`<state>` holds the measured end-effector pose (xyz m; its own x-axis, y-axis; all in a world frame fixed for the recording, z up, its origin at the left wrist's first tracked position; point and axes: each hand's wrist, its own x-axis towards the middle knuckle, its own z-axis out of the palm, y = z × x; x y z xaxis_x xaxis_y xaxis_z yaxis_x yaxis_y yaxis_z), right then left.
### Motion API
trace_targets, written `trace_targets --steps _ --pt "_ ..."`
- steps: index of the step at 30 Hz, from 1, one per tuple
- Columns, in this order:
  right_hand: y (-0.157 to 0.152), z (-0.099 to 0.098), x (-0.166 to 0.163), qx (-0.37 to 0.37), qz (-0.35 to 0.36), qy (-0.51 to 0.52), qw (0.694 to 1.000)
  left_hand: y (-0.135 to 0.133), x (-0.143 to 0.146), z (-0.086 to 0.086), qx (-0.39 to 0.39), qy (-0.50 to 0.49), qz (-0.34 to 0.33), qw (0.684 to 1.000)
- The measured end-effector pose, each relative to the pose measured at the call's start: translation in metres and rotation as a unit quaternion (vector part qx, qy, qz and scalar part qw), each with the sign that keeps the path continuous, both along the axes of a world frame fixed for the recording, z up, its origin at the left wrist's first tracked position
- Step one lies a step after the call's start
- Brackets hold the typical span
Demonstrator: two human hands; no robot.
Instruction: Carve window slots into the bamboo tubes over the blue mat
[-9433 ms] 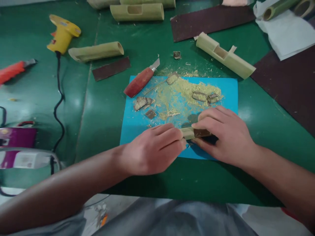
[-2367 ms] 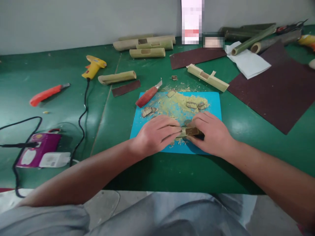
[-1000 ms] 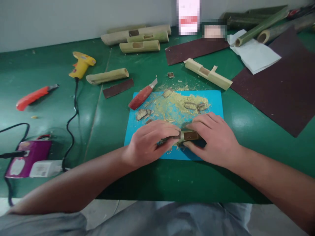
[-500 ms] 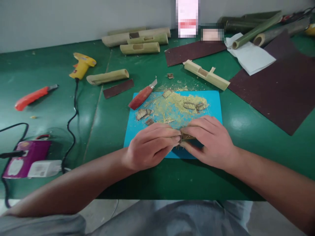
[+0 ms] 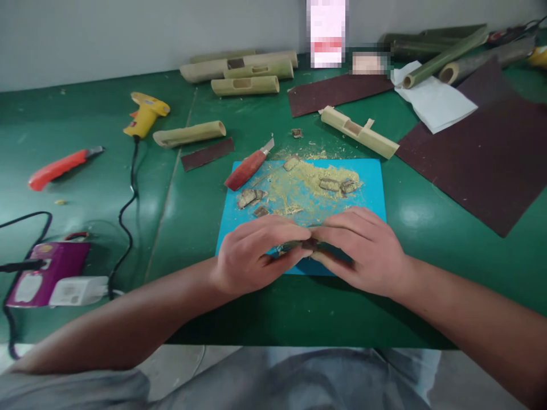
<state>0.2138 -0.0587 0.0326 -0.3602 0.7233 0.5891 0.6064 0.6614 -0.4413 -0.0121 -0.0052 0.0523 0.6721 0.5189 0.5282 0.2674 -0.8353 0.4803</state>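
Low over the near part of the blue mat (image 5: 371, 171), a small dark brown piece of sandpaper (image 5: 308, 244) is pinched between my two hands. My left hand (image 5: 256, 250) is closed, fingertips and thumb on its left side. From the right, my right hand (image 5: 367, 247) is closed on it too, with the two sets of fingertips meeting. Fingers hide much of the piece. Beyond the hands, pale yellow bamboo dust (image 5: 303, 182) covers the mat, with worn sandpaper scraps (image 5: 248, 197) lying in it. A red-handled knife (image 5: 247, 169) rests at the mat's far left corner.
A yellow glue gun (image 5: 147, 114), an orange-red cutter (image 5: 60, 169) and a purple power strip (image 5: 68, 265) are on the left. Cut bamboo tubes (image 5: 245, 86) lie at the back; a notched one (image 5: 361, 132) is beyond the mat. Large sandpaper sheets (image 5: 474, 171) cover the right.
My fingers have shifted on the sandpaper. The left fingertips and thumb have parted a little, and more of the brown piece shows between the hands. The view has moved slightly.
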Motion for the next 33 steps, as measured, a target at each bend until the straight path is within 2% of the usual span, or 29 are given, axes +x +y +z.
trace_targets --steps 4,7,12,14,17,19,21,24,29,33 --pt "0.0 -0.002 0.0 0.0 0.009 0.013 1.0 -0.002 -0.002 0.002 -0.011 0.019 0.016 1.0" --pt "0.0 -0.001 -0.002 -0.03 0.02 0.052 0.998 -0.002 -0.001 0.004 -0.008 0.022 0.011 1.0" --pt "-0.005 0.011 -0.009 -0.172 -0.033 0.16 0.971 0.0 0.001 0.007 0.067 0.015 -0.008 0.998" --pt "-0.008 0.018 -0.011 -0.236 -0.043 0.173 0.955 0.0 0.001 0.007 0.099 0.02 -0.022 0.995" --pt "-0.009 0.026 -0.011 -0.285 -0.041 0.175 0.941 -0.001 0.002 0.007 0.127 0.034 -0.041 0.99" --pt "-0.008 0.029 -0.01 -0.303 -0.045 0.181 0.935 0.0 0.004 0.004 0.138 0.02 -0.039 0.99" --pt "-0.006 0.029 -0.01 -0.316 -0.046 0.19 0.928 0.002 0.007 0.001 0.151 0.007 -0.004 0.989" --pt "-0.003 0.029 -0.009 -0.33 -0.048 0.205 0.92 0.005 0.009 -0.002 0.15 0.041 0.042 0.987" --pt "-0.003 0.029 -0.009 -0.353 -0.046 0.219 0.908 0.003 0.007 0.003 0.127 0.067 0.014 0.989" --pt "-0.003 0.032 -0.009 -0.357 -0.045 0.215 0.908 0.005 0.005 0.006 0.163 0.066 -0.012 0.984"
